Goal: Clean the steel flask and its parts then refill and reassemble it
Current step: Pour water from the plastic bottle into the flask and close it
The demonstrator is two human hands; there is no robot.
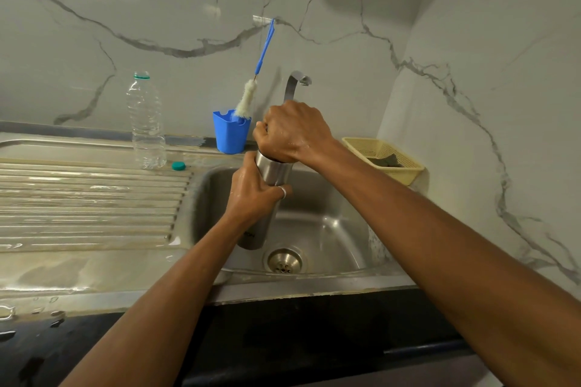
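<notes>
Steel cylindrical flask (273, 173) over the metal sink basin (330, 223) — left hand (254, 195) fingers curled round its body, right hand (292, 132) clamped over its top. Likely final capping — clear plastic bottle (146, 122) looks empty.

Over the sink (330, 223), the left hand (251, 195) grips the tilted steel flask (273, 170) and the right hand (294, 132) curls over its top. From the flask, a plastic bottle (146, 122) stands at ten o'clock, a blue cup (231, 135) holding a brush (246, 100) at eleven, and a yellow basket (405, 163) at three.
</notes>
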